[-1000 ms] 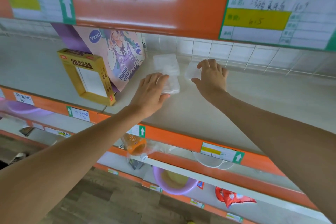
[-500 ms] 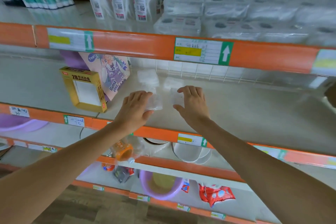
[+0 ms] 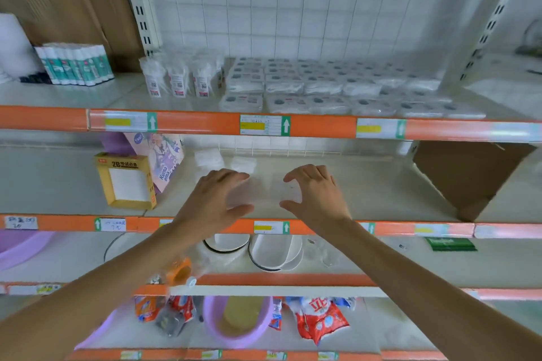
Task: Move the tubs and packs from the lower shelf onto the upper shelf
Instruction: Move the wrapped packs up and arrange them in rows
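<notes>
A person stands at an orange-railed shelving unit point(image 3: 205, 123), both bare arms reaching to the middle shelf point(image 3: 381, 184). Rows of wrapped white packs point(image 3: 337, 91) fill the right half of the top shelf up to its front edge, with upright clear bags point(image 3: 179, 79) beside them and green-and-white tubes point(image 3: 76, 64) towards the left end. A brown cardboard box point(image 3: 469, 176) sits at the right end of the middle shelf. A purple tub point(image 3: 234, 322) lies on the bottom shelf beside red snack bags point(image 3: 319, 322), and white bowls point(image 3: 275, 252) rest on the shelf above it. A yellow window box point(image 3: 126, 182) stands near the middle shelf's front edge, left of centre, leaning against a purple illustrated pack point(image 3: 161, 158). Two small white packs point(image 3: 208, 158) lie near the back edge. The left hand point(image 3: 217, 199) curls fingers and thumb round a left clear pack point(image 3: 245, 193), and the right hand point(image 3: 316, 196) likewise grips a right clear pack point(image 3: 286, 190). Both packs are blurred and sit side by side over the centre of the middle shelf, just behind its front edge.
</notes>
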